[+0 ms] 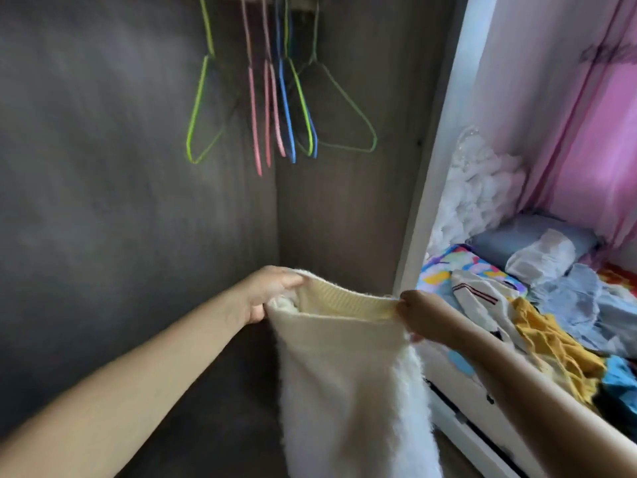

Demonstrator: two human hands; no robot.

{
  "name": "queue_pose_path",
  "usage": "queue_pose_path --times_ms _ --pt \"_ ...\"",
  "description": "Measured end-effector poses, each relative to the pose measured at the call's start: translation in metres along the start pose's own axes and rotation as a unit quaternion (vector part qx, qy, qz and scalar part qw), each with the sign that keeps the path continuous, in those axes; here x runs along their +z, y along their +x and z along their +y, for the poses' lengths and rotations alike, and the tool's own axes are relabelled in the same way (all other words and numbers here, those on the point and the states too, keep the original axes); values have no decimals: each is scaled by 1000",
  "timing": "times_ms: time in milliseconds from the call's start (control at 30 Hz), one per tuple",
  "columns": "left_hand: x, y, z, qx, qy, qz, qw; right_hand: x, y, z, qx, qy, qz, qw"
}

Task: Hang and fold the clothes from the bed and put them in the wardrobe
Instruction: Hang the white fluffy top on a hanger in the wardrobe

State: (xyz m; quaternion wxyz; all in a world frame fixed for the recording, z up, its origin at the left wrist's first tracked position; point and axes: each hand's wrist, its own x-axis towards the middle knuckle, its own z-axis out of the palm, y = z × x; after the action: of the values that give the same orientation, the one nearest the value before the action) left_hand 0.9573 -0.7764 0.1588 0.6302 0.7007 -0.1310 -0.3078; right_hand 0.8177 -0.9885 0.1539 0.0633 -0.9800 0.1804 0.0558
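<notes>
Left arm: reached from 8 o'clock toward centre; left hand sat at the ribbed hem's left corner.
Right arm: entered from 4 o'clock; right hand sat at the hem's right corner.
Hidden: left fingertips were tucked behind the fabric; garment's lower end was cut off at 6 o'clock; type of garment unclear.
Grip: both hands pinched the cream fuzzy garment, stretching its hem between them, the rest hanging.
Hangers: coloured wire hangers hung bare at 12 o'clock inside the dark wardrobe.
Bed: clothes pile lay at 3 o'clock.
</notes>
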Motion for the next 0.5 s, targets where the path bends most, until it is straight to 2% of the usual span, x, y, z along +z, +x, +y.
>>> queue_pose_path --times_ms 100,200,267,300,400,500 --pt "-53 -9 7 -12 -81 123 989 -12 27 -67 -84 -2 -10 996" --pt "-95 -17 17 -18 -139 167 976 -38 41 -132 -166 -14 -86 982" --pt "-115 -17 26 -12 -140 174 975 -68 44 -170 -214 76 -122 966" --pt "-123 -14 29 -6 -131 177 975 -85 44 -188 -230 136 -112 957" --pt "-145 -5 43 11 -125 170 977 -147 57 -232 -277 283 35 918" --pt "-172 2 56 24 -157 172 972 -205 86 -272 -268 295 280 873"
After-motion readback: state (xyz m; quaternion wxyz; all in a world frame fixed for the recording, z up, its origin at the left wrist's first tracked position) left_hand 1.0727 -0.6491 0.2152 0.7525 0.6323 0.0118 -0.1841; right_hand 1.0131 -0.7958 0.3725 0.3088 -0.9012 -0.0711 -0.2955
